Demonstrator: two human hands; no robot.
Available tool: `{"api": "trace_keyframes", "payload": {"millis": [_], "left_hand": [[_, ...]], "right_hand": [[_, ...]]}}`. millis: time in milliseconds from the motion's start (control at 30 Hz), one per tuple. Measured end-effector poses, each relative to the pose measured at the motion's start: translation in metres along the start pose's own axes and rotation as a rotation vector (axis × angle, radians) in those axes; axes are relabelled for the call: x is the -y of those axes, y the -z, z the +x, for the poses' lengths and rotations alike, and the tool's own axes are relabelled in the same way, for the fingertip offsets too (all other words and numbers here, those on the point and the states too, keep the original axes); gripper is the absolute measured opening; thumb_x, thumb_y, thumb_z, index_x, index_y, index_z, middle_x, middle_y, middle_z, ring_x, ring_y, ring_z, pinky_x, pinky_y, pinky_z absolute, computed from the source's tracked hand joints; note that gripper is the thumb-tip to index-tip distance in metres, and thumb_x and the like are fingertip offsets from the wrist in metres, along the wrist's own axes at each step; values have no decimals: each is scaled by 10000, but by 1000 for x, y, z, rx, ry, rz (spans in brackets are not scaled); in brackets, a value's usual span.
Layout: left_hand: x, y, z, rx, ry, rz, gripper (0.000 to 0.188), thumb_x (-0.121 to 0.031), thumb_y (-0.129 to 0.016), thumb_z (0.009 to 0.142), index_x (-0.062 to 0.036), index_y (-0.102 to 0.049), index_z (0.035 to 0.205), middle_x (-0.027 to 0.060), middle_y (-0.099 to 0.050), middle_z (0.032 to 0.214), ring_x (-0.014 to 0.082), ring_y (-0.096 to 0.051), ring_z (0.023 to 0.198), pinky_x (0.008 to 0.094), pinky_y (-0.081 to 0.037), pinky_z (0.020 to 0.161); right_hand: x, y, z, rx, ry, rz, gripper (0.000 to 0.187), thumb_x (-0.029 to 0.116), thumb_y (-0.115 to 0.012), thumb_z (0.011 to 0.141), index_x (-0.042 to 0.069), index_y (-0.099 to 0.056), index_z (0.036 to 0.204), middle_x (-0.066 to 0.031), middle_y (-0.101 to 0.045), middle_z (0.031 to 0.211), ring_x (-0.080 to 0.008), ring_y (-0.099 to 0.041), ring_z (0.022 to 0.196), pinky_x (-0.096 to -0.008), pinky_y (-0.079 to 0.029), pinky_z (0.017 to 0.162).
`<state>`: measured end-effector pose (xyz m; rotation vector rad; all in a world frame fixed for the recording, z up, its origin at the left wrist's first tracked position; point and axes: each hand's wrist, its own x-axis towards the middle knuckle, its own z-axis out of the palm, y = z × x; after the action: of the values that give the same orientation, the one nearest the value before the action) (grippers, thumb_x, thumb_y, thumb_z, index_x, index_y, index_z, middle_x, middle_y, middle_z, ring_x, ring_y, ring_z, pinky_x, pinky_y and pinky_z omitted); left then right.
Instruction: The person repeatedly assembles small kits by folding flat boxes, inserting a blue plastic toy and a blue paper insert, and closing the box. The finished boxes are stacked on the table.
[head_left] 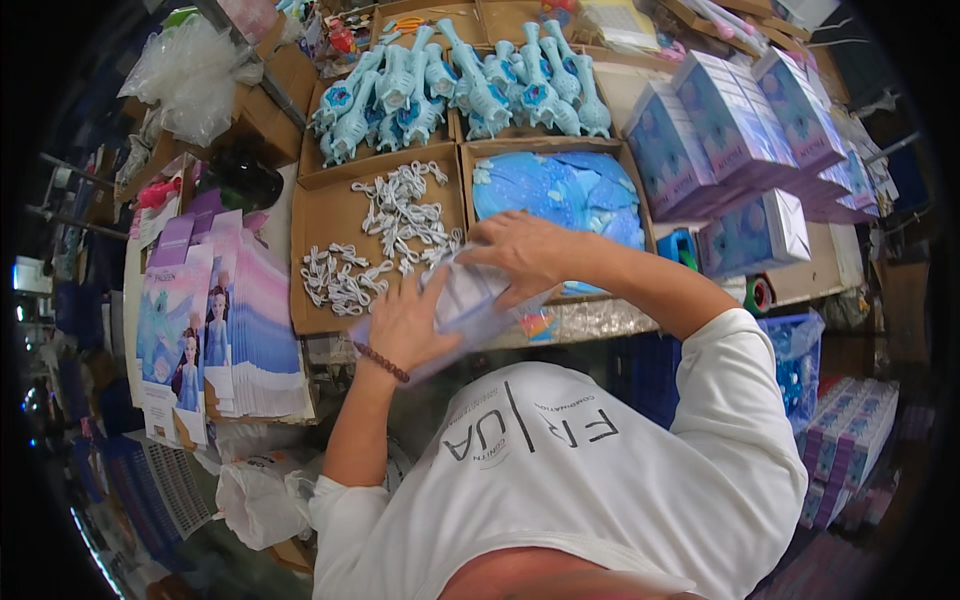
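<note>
Between my hands, in front of the trays, is a pale lilac and white thin-walled carton (pixel 470 298), tilted and partly covered by my fingers. My left hand (pixel 408 325), with a beaded bracelet at the wrist, presses on its left side. From above right, my right hand (pixel 525 250) grips the far edge, fingers bent over it. What lies inside the carton cannot be made out. Just beyond sits a cardboard tray of bundled white cables (pixel 400 205). Beside it, close to my right hand, another tray holds blue glittery patterned pieces (pixel 560 190).
Light-blue moulded toy parts (pixel 400 95) fill trays at the back. Flat printed cartons (pixel 255 330) are stacked at the left. Printed boxes (pixel 735 120) stand piled at the right, near a tape roll (pixel 758 293). A blue crate (pixel 795 360) is lower right.
</note>
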<state>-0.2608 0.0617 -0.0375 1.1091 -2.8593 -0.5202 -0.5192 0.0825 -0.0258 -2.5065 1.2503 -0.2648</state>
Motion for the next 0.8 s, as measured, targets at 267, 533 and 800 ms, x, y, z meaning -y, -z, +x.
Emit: {"api": "trace_keyframes", "payload": {"millis": [267,533,800], "left_hand": [[0,-39,-50,-76,456,-304,969,-352,-833,621,-67,-382,1430,229,-512,1197,415,-523,1115,454,-453,944],[-31,-53,-83,-178,710,-345,949,-300,-852,606,-54,-396,1401,236,-507,1226,407,-528,1121,441,-466,936],[-19,-39,-56,-210,521,-308,961,-285,-859,604,-56,-389,1410,230,-506,1246,415,-527,1132,451,-469,932]], "right_hand": [[-291,35,35,-506,-976,247,899,635,-653,786,-23,-474,1373,-229,-601,1264,-345,-634,1080,-444,-494,931],[-384,-22,47,-500,-1188,482,871,537,-719,782,-50,-459,1370,-222,-639,1099,-317,-668,908,-421,-560,611],[-295,29,17,-966,-424,1704,655,501,-645,899,101,-455,1381,-73,-534,1302,-296,-559,1125,-461,-507,863]]}}
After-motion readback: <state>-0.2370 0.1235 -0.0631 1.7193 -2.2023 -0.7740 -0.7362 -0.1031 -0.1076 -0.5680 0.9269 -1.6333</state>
